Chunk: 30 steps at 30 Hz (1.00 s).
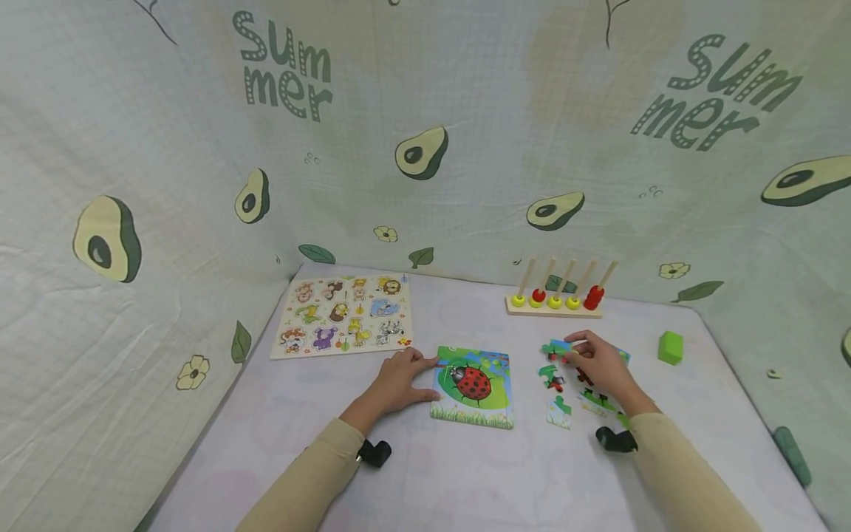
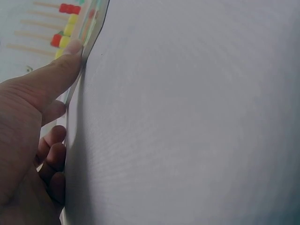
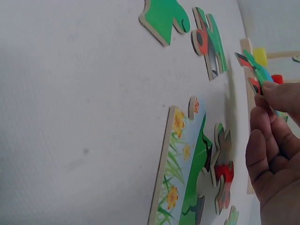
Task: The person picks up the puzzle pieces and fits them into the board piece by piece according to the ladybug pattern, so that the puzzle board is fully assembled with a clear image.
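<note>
My left hand (image 1: 397,380) is at the left side of a square ladybug puzzle board (image 1: 459,416), thumb and index finger spread along its edge. In the left wrist view the thumb (image 2: 56,77) touches that edge while the other fingers are bent below it. To the right, my right hand (image 1: 603,369) pinches a green, blue and red puzzle piece (image 3: 257,70) between thumb and fingers. Loose pieces lie around it: a green-and-red one (image 1: 552,380), a pale one with a green knob (image 1: 560,412), and a flowered strip (image 3: 176,164).
An animal peg board (image 1: 346,314) lies at the back left. A wooden bead rack (image 1: 555,311) with upright pegs and red and yellow beads stands at the back. At the right is a green block (image 1: 670,347). Printed cloth (image 1: 479,222) walls surround the table.
</note>
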Each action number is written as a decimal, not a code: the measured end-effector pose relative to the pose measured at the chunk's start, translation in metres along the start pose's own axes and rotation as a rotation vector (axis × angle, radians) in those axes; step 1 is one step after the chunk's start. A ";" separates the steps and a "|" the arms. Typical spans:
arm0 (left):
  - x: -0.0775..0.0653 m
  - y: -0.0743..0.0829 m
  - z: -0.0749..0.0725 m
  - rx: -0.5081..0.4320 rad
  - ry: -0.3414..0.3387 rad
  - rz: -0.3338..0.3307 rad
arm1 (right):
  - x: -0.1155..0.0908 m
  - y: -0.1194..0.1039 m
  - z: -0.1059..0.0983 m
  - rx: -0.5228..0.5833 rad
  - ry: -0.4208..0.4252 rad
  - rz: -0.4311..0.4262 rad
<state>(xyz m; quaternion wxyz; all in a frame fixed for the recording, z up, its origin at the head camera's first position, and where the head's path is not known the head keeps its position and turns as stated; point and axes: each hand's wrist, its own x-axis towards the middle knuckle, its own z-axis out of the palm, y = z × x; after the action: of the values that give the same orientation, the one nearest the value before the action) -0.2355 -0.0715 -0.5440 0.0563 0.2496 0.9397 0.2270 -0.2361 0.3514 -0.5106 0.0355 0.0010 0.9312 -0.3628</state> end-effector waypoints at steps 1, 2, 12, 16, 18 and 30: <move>0.000 0.000 0.000 0.001 0.000 0.000 | 0.000 -0.001 0.001 0.000 -0.003 -0.006; 0.000 0.000 0.000 0.002 0.000 0.000 | -0.001 -0.002 0.003 0.002 -0.010 -0.014; 0.000 0.000 -0.001 -0.007 -0.013 -0.002 | -0.005 -0.019 0.018 0.045 -0.052 -0.063; 0.000 0.000 0.000 -0.008 -0.010 0.001 | -0.006 -0.026 0.026 0.058 -0.065 -0.088; 0.000 -0.001 0.000 -0.004 -0.006 0.007 | -0.006 -0.029 0.031 0.065 -0.068 -0.097; 0.001 -0.004 0.003 -0.010 0.001 0.024 | -0.007 -0.046 0.055 0.128 -0.103 -0.138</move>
<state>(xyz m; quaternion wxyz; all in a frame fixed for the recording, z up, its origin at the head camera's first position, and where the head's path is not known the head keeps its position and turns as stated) -0.2372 -0.0729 -0.5480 0.0544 0.2604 0.9356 0.2323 -0.2264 0.2807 -0.5192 0.0582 -0.0795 0.9009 -0.4228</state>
